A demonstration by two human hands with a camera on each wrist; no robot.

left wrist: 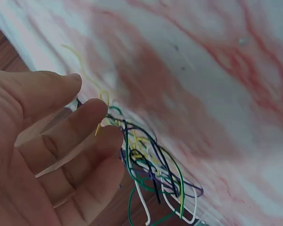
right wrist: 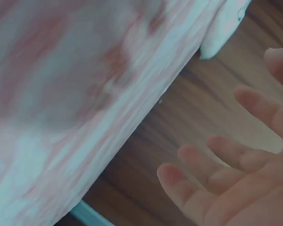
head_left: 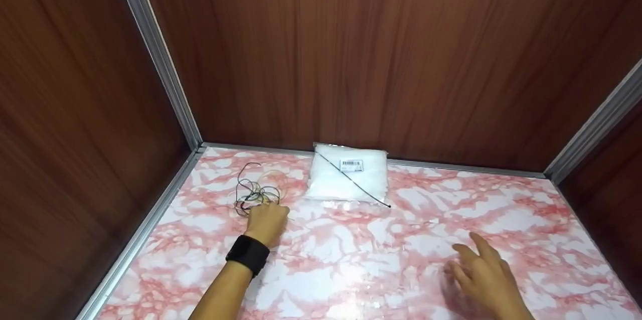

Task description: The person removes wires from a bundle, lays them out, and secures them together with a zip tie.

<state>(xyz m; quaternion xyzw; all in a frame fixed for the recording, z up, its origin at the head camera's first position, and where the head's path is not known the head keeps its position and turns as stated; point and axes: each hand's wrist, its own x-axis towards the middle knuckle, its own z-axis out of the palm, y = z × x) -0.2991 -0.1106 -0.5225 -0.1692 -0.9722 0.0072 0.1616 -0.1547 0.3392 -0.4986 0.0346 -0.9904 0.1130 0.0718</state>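
A loose tangle of thin wires (head_left: 254,193) in yellow, green, white, dark and purple lies at the back left of the table. My left hand (head_left: 267,220) is at its near edge, with a black band on the wrist. In the left wrist view the bent fingers touch or nearly touch the wires (left wrist: 153,165). The thumb stands apart from the index finger, and a yellow strand crosses by the index fingertip. My right hand (head_left: 484,272) hovers over the front right of the table, holding nothing; its fingers (right wrist: 198,165) are spread and slightly bent.
A clear bag of white material (head_left: 328,179) with a barcode label lies against the back wall. A thin black cable tie (head_left: 368,193) rests diagonally across it. Wood-patterned panels (head_left: 361,59) enclose the marbled red-and-white table (head_left: 346,265) at the back and both sides.
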